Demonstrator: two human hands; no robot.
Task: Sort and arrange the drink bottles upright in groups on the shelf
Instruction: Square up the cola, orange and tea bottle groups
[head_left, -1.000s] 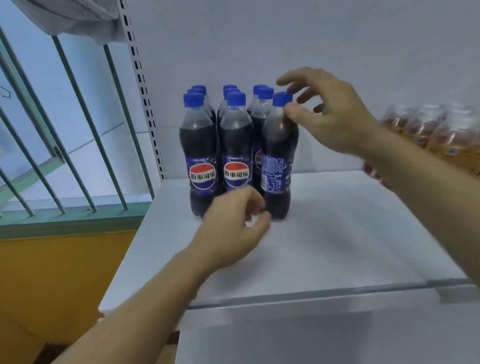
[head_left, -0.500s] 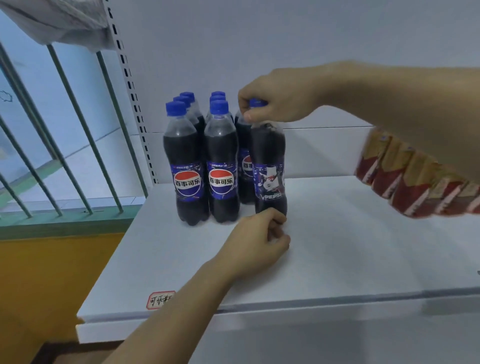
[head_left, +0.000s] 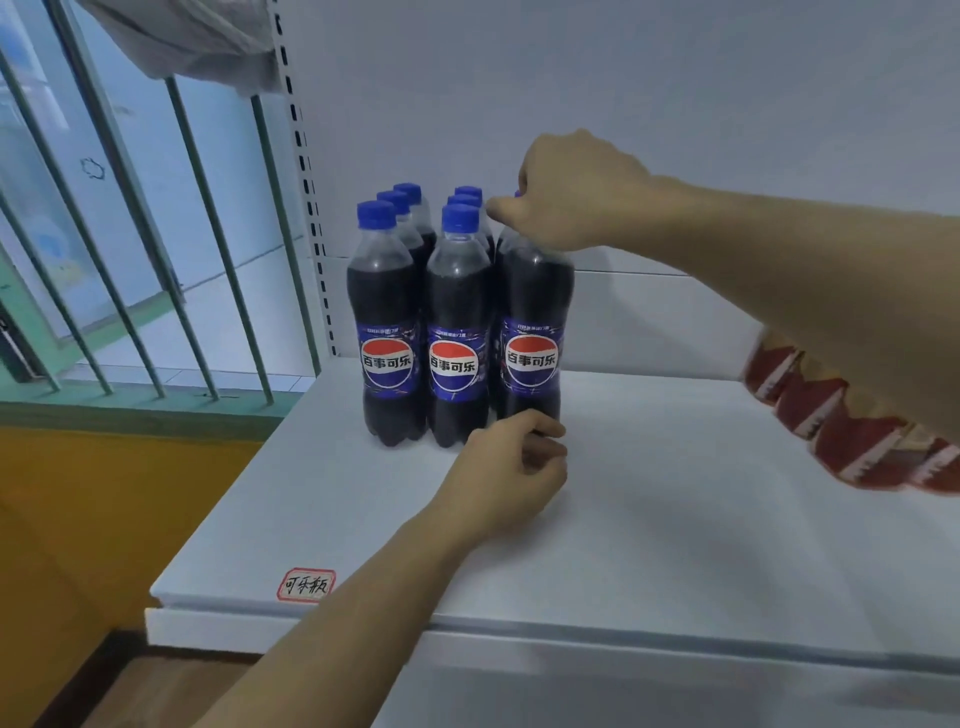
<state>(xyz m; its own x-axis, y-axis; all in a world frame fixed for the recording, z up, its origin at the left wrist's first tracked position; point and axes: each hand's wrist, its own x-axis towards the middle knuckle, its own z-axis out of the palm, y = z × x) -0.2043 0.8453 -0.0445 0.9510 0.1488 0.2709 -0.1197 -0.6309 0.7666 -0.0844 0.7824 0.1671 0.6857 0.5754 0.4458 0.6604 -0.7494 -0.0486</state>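
Non-task stuff: green window bars (head_left: 156, 270) on the left, pale glass behind them, teal sill (head_left: 130, 413) below. Grey cloth (head_left: 192, 47) hangs over the top of the bars. Perforated white upright (head_left: 306, 171) beside a plain white back wall (head_left: 623, 78). Orange-yellow wall panel (head_left: 104, 519) under the sill. Red-bordered handwritten label (head_left: 306, 585) stuck near the front edge.

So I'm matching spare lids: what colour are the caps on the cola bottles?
Blue. The head view shows it best on the front-left cola bottle's cap.
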